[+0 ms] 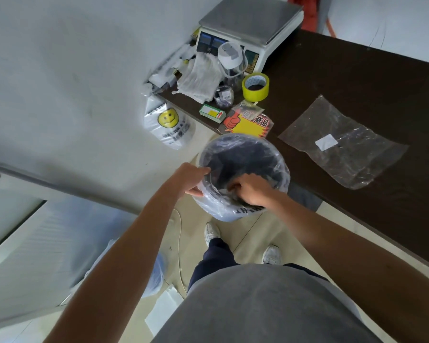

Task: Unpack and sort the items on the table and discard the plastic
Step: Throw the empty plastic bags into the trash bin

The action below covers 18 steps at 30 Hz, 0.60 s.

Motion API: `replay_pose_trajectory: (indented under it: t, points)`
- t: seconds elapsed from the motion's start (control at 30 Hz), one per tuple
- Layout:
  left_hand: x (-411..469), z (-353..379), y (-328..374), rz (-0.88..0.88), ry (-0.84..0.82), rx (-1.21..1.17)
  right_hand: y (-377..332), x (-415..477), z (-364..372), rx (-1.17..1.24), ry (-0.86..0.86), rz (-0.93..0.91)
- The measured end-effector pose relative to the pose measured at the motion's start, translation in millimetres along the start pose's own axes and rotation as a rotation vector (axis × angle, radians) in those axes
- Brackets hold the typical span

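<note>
Dark brown table (357, 78) carried a white electronic scale with steel platter (250, 18) at its far end. Just in front of the scale stood a clear plastic jar with white lid (230, 58). Left of the scale's front lay white knitted cloth (198, 78) and crumpled white wrappers (166, 70). Nearer than the scale sat a yellow-green tape roll (255, 86), small dark labelled packet (224, 95), green-and-white small box (212, 113), red-and-yellow printed sign in clear sleeve (249, 121). Well nearer and right of the scale lay a flat clear plastic bag with white sticker (342, 142), alone. Beige tiled floor (245, 233) bore a round bin with bluish plastic liner (216, 211) and white paper sheets (164, 310).
</note>
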<state>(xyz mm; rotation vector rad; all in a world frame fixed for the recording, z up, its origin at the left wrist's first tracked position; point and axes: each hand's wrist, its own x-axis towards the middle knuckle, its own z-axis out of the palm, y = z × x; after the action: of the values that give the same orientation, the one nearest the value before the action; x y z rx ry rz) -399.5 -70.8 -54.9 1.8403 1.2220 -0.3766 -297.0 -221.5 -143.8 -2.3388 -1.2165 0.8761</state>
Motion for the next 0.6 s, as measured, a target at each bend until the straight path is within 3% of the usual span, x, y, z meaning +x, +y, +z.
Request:
replay_pose_trajectory:
  t: [0.2, 0.37, 0.6]
  points:
    - [-3, 0, 4, 0.086, -0.046, 0.124, 2, 6, 21, 0.032, -0.279, 0.126]
    - [4, 3, -1, 0.025, -0.055, 0.085, 5, -5, 18, 0.124, -0.530, 0.140]
    - [11, 5, -8, 0.008, -0.090, 0.108, 0, -2, 3, 0.124, -0.368, 0.098]
